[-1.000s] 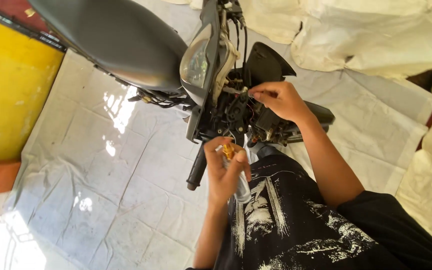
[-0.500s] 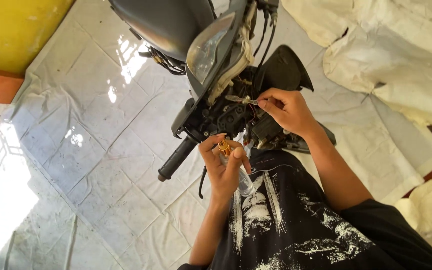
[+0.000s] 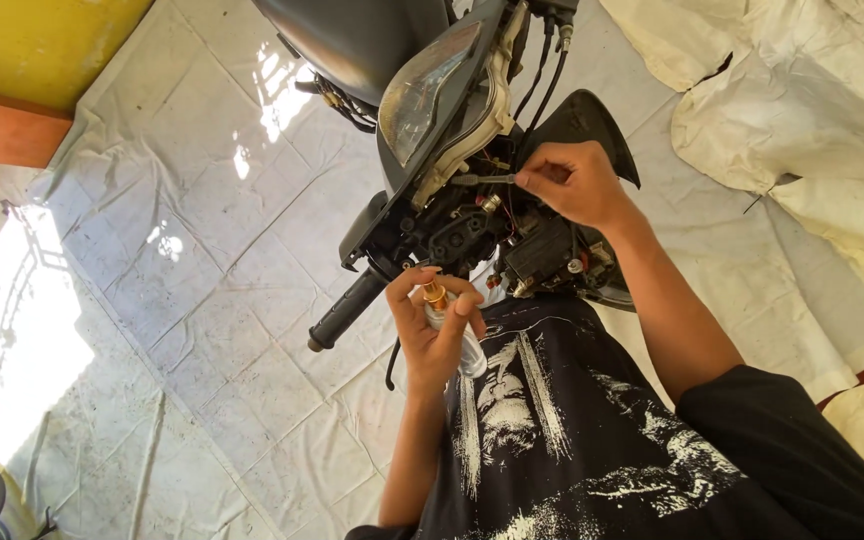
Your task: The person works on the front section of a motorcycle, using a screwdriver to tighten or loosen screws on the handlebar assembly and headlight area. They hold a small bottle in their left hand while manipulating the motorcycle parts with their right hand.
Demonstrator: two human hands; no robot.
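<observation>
Floor (image 3: 182, 300): pale tiles under a creased white sheet, taking up the whole left and lower left of the frame. Strong sun patch at the left edge, smaller glare spots at upper centre. Yellow wall (image 3: 42, 40) with an orange-brown base in the upper left corner. Heaped white cloth sacks (image 3: 802, 100) along the upper right and right edge.

Motorcycle front end (image 3: 432, 100) at upper centre, headlight cowl tilted, wiring and black parts exposed below it. Black handlebar grip (image 3: 347, 310) juts toward lower left, its end free over the sheet.

Left hand (image 3: 432, 325), centre frame, clenched around a small clear bottle with a gold-coloured top (image 3: 442, 310), held upright just below the exposed parts and just right of the grip.

Right hand (image 3: 572, 185), upper centre right, pinching a thin metal tool (image 3: 487, 180); the tip points left into the gap behind the cowl. Black panel (image 3: 592, 125) directly behind this hand.

Black printed shirt fills lower right. Open floor lies wide to the left of the grip; right side is crowded by sacks. Dark round object, partly cut off, in the lower left corner.
</observation>
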